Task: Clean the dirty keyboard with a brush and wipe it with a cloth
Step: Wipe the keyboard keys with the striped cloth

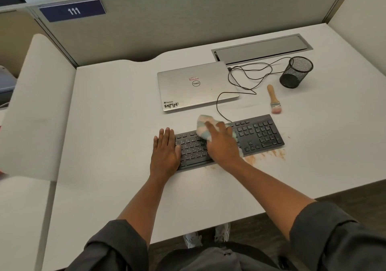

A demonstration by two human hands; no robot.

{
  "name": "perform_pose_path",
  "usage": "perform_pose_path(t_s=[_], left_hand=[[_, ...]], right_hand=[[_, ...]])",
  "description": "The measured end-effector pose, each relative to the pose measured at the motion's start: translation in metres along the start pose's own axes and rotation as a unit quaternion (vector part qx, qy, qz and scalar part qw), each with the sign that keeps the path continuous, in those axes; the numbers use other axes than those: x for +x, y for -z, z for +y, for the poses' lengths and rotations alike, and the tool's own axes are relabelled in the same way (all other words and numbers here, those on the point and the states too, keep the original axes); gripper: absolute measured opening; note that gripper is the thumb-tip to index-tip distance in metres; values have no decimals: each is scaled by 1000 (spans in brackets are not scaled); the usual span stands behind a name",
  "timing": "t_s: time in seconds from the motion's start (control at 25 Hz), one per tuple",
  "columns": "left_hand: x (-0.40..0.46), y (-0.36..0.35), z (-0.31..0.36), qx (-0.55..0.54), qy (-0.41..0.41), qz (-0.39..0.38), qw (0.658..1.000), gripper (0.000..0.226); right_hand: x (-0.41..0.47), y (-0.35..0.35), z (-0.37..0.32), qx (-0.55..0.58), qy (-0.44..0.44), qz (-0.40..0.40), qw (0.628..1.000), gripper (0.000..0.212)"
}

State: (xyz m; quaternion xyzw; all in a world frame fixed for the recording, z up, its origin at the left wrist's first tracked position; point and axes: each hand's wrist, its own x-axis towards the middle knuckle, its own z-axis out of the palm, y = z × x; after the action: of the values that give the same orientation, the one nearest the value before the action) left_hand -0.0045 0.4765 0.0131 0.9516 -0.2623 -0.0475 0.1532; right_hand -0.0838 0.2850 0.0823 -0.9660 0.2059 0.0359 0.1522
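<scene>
1. Keyboard (259,133): flat black plastic slab, low-profile keys, lying at a slight angle on the matte white desk (117,124), in front of the laptop.
2. Cloth (203,127): soft, fuzzy, pastel stripes (pink/teal/white), bunched on the middle of the keyboard under the right hand.
3. Brush (273,98): short wooden handle, metal ferrule, pale pinkish bristles. Lying on the desk just behind the keyboard's right end, untouched.
4. Reddish-brown powdery dirt (265,155) smeared on the desk along the keyboard's front edge.
5. Left hand (166,148): flat, palm down, fingers straight and together, pressing the keyboard's left end.
6. Right hand (222,143): palm down over the cloth, fingers loosely spread, pressing it onto the keys; not clenched.
7. Closed silver laptop (196,85), smooth metal lid with stickers; black wire-mesh cup (296,72), cylindrical, far right.
</scene>
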Motion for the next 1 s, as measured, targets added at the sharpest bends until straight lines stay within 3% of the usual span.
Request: perform_pose_path(t_s=[0.16, 0.52, 0.6, 0.8, 1.0], left_hand=[[-7, 3, -10, -9, 7, 2, 1000, 76], [-17, 6, -27, -33, 11, 13, 999, 76], [-20, 6, -33, -44, 16, 15, 999, 80], [-29, 11, -46, -30, -7, -4, 1000, 94], [-45, 7, -57, -26, -18, -11, 999, 102]], right_hand=[[12, 2, 18, -53, -72, -5, 996, 61], [-13, -29, -67, 7, 94, -55, 994, 60], [-2, -20, -65, 31, 93, -49, 994, 59], [21, -11, -47, -49, 1, -51, 997, 64], [9, -25, -77, -81, 79, -65, 991, 66]])
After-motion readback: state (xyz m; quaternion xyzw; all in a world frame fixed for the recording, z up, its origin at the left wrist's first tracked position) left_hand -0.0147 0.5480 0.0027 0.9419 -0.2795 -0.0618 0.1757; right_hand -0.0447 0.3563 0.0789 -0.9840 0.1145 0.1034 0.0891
